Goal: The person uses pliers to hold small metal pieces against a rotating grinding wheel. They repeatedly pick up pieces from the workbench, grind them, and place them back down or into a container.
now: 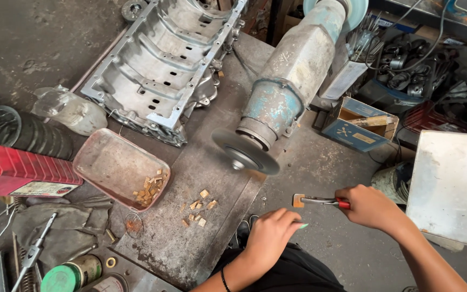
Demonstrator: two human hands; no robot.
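A small square metal piece point(298, 200) is being held in red-handled pliers point(325, 202) squeezed by the right hand's point(371, 206) closed fingers below the grinding disc point(244, 152), while the left hand point(270, 233), fingers curled and empty, is resting beside several pieces point(199, 211) lying on the table point(220, 113) and more in the tray point(115, 162).

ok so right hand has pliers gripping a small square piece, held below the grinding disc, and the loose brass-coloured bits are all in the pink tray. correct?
Not quite. The head view shows the brass-coloured bits in two places: some in the pink tray, others loose on the metal plate beside it. The rest holds: the right hand has pliers gripping a small square piece, below the grinding disc.
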